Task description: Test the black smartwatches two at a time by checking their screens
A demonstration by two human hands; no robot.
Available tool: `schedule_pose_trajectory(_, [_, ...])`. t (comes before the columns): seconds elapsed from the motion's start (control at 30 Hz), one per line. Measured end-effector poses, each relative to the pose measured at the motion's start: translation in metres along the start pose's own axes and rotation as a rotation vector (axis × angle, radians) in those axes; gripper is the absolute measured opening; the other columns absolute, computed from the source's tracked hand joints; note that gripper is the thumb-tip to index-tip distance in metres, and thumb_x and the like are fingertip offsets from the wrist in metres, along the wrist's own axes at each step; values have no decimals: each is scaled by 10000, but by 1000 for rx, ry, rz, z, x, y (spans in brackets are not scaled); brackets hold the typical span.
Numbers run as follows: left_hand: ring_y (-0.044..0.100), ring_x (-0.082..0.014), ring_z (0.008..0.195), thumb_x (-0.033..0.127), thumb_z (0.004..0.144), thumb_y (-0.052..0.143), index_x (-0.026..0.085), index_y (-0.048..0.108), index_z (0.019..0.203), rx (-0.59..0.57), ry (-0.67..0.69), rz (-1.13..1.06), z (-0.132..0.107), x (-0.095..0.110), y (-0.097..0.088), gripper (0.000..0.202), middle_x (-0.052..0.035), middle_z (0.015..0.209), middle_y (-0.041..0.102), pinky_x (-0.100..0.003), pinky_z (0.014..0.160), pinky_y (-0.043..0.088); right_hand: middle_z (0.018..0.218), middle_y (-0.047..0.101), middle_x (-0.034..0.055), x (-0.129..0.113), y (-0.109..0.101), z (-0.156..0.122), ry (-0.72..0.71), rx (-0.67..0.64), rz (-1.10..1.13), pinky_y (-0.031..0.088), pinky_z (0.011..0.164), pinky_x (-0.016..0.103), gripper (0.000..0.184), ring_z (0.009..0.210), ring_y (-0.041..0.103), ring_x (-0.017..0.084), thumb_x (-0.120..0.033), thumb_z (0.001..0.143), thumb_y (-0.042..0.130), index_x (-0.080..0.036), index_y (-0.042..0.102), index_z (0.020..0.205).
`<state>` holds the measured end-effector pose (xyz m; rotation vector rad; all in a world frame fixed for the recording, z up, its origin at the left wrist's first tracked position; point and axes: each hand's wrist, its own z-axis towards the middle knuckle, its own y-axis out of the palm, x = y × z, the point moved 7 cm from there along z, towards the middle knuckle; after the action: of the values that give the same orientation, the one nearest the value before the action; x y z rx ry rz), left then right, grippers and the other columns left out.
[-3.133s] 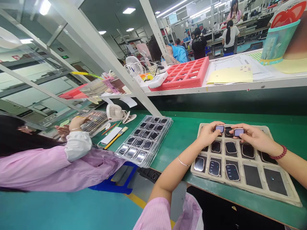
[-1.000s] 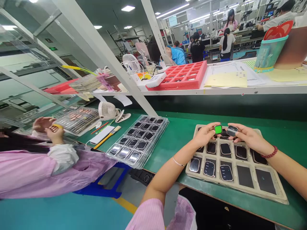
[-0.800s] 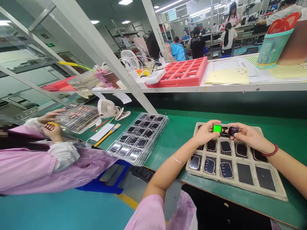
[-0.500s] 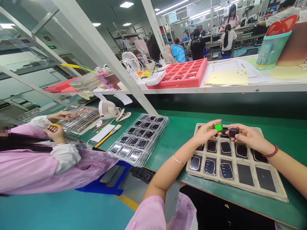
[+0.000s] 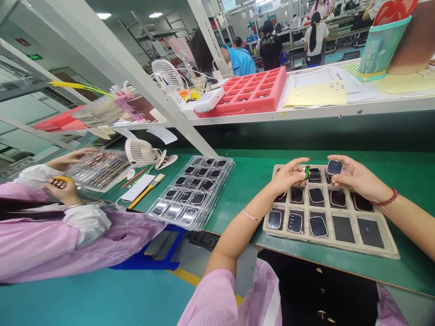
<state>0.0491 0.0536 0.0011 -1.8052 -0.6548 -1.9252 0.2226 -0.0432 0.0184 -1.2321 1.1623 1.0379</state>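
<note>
The green surface (image 5: 249, 190) bore a beige tray (image 5: 386, 237). Over its far side, the left hand (image 5: 288, 176) pinched a green-lit watch (image 5: 307, 172) edge-on between fingers; just right, the right hand (image 5: 356, 179) gripped a dark-screened watch (image 5: 335, 167).

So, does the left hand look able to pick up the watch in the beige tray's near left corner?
Probably not at once: nothing covers that corner watch, but the left hand is holding a green-lit watch.
</note>
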Motion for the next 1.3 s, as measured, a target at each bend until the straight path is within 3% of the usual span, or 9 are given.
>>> schedule_pose_trajectory(0.1, [642, -104, 678, 504, 770, 769, 231, 540, 1362, -11, -9, -26, 0, 0, 0, 691, -22, 951, 628, -214, 590, 462, 1071, 732, 92, -14, 3, -33, -99, -60, -288, 630, 804, 464, 568, 909, 731, 293, -405, 852, 725, -272, 561, 1379])
schedule_pose_trajectory(0.2, [639, -99, 666, 489, 762, 781, 237, 554, 1334, -25, -12, -57, 0, 1, 2, 665, -17, 958, 616, -224, 604, 478, 1278, 678, 106, -23, 23, -73, -325, -247, -623, 549, 991, 545, 469, 1191, 636, 359, -327, 849, 730, -304, 636, 1308])
schedule_pose_trajectory(0.33, [626, -91, 656, 485, 749, 796, 238, 571, 1310, -14, -14, -72, 0, 1, 2, 653, -13, 950, 613, -233, 621, 496, 1359, 615, 111, -12, 35, -100, -457, -363, -742, 533, 1010, 545, 529, 1288, 556, 368, -272, 821, 733, -304, 604, 1333])
schedule_pose_trajectory(0.5, [627, -89, 643, 503, 716, 822, 229, 564, 1312, -8, -34, -97, 0, 0, 0, 705, -12, 927, 630, -209, 587, 472, 1297, 653, 88, -20, 27, -78, -545, -232, -754, 529, 1003, 495, 347, 1249, 586, 323, -316, 936, 633, -307, 606, 1282])
schedule_pose_trajectory(0.67, [609, -79, 592, 504, 691, 840, 224, 541, 1344, -7, -49, -231, -5, 4, 0, 771, -44, 959, 687, -198, 557, 434, 1221, 688, 128, -58, 28, -29, -746, 141, -810, 539, 947, 492, 393, 1124, 643, 326, -281, 953, 591, -225, 560, 1340])
schedule_pose_trajectory(0.73, [610, -87, 604, 502, 680, 847, 222, 535, 1351, -5, -53, -290, -7, 6, 0, 791, -59, 958, 707, -202, 573, 438, 1218, 673, 153, -68, 36, -16, -865, 230, -807, 541, 934, 506, 424, 1117, 635, 333, -249, 944, 589, -202, 538, 1362])
schedule_pose_trajectory(0.87, [630, -115, 661, 493, 676, 853, 219, 541, 1352, -12, -42, -373, -8, 10, 0, 793, -63, 935, 710, -212, 593, 442, 1280, 627, 179, -63, 53, -7, -1017, 216, -839, 524, 944, 562, 436, 1148, 598, 353, -225, 943, 588, -205, 516, 1373])
schedule_pose_trajectory(1.03, [616, -97, 642, 440, 696, 861, 221, 565, 1321, -51, -37, -430, -8, 13, 2, 726, -53, 940, 700, -203, 580, 446, 1301, 596, 190, -58, 48, -24, -1075, 217, -867, 517, 932, 578, 429, 1158, 568, 363, -201, 934, 604, -206, 529, 1356])
schedule_pose_trajectory(1.3, [625, -93, 593, 447, 715, 855, 241, 568, 1332, -67, -57, -408, -8, 11, 2, 711, -21, 899, 680, -237, 616, 503, 1411, 524, 184, -54, 55, -21, -1020, 99, -923, 484, 995, 613, 448, 1265, 508, 391, -194, 928, 612, -238, 532, 1367])
